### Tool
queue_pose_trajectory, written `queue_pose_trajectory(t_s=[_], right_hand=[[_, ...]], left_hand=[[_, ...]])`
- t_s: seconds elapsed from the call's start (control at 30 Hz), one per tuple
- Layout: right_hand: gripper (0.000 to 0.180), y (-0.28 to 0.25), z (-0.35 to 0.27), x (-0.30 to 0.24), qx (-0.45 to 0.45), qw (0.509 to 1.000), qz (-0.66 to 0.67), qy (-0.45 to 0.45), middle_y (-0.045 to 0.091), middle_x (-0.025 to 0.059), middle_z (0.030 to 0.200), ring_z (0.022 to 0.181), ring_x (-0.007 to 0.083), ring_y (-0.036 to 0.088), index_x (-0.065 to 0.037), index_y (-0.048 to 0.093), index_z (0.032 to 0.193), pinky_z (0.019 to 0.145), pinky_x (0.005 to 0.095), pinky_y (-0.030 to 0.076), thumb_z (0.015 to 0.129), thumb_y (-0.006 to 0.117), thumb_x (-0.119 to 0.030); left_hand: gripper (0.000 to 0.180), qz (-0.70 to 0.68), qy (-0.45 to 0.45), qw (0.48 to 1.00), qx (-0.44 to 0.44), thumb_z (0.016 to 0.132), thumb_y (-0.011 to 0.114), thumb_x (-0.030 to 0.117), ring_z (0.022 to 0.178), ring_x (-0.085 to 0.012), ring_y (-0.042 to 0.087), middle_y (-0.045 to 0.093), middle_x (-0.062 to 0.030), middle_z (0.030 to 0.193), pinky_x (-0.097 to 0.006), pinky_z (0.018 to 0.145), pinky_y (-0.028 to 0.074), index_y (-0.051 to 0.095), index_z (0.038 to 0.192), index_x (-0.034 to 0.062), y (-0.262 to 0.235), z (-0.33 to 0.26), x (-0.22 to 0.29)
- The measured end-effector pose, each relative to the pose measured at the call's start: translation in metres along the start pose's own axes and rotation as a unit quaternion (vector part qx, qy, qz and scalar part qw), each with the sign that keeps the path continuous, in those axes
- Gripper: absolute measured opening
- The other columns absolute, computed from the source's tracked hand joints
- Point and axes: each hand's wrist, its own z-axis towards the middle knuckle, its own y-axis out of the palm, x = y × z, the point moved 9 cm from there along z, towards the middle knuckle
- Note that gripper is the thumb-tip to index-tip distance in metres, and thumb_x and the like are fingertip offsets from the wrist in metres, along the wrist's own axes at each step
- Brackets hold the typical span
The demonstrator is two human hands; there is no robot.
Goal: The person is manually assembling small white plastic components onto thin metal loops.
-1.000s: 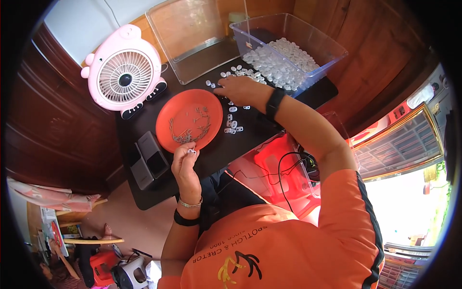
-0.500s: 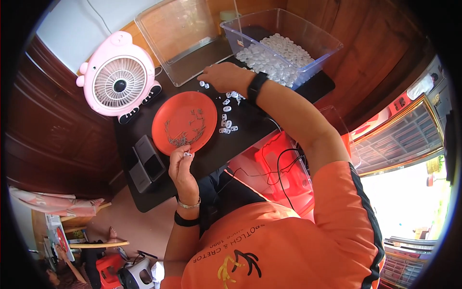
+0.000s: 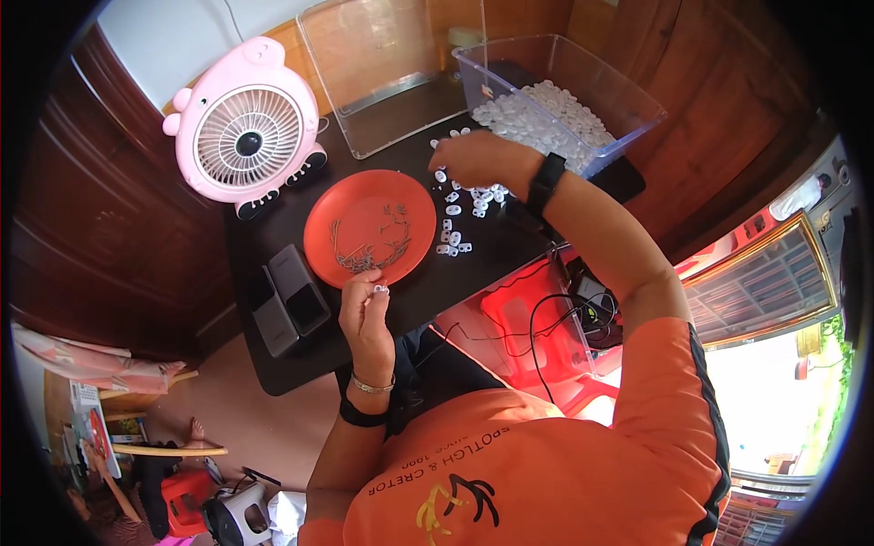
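My left hand (image 3: 366, 305) is raised just in front of the near rim of the orange plate (image 3: 370, 226), and its fingers are pinched together on one small white piece (image 3: 380, 289). My right hand (image 3: 475, 160) is stretched forward over the loose white pieces (image 3: 457, 218) that lie scattered on the dark tabletop (image 3: 510, 246), to the right of the plate. Its fingers are curled down onto these pieces, but I cannot tell if they have hold of any. Just behind this hand stands a clear plastic bin (image 3: 628, 100) that holds many more of the same white pieces. On the left back part of the tabletop there is a pink fan (image 3: 244, 135), and two dark boxes (image 3: 287, 298) lie near the left front edge, beside the plate.
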Motion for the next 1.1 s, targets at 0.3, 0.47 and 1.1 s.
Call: queue_pose_trajectory(t_s=[0.3,0.47,1.1], right_hand=[[0.041,0.021,0.021,0.071,0.021,0.989,0.017,0.147,0.059,0.0163,0.116,0.107,0.0349,0.059,-0.014,0.059,0.125,0.088,0.0449,0.049,0.085,0.050,-0.009],[0.059,0.031,0.012,0.050,-0.031,0.993,-0.001,0.114,0.057,0.0134,0.119,0.106,0.0340,0.056,-0.013,0.051,0.135,0.088,0.0437,0.049,0.079,0.050,0.003],[0.052,0.017,0.009,-0.019,-0.017,0.998,0.033,-0.044,0.061,0.0097,0.111,0.104,0.0312,0.059,-0.014,0.060,0.124,0.080,0.0411,0.052,0.074,0.057,0.002]], left_hand=[[0.005,0.046,0.008,0.999,-0.018,0.087,0.051,0.000,0.091,-0.0134,0.051,0.058,-0.0097,0.106,-0.025,0.086,0.042,0.054,0.084,-0.0021,0.003,-0.001,0.004],[0.006,0.034,0.001,0.999,-0.015,0.087,0.051,0.000,0.090,-0.0129,0.050,0.058,-0.0098,0.106,-0.025,0.084,0.041,0.053,0.082,-0.0015,0.004,0.001,0.003],[0.005,0.050,0.033,0.998,-0.011,0.086,0.051,-0.001,0.080,-0.0148,0.049,0.058,-0.0122,0.104,-0.027,0.073,0.041,0.052,0.081,-0.0030,0.004,0.000,0.010]])
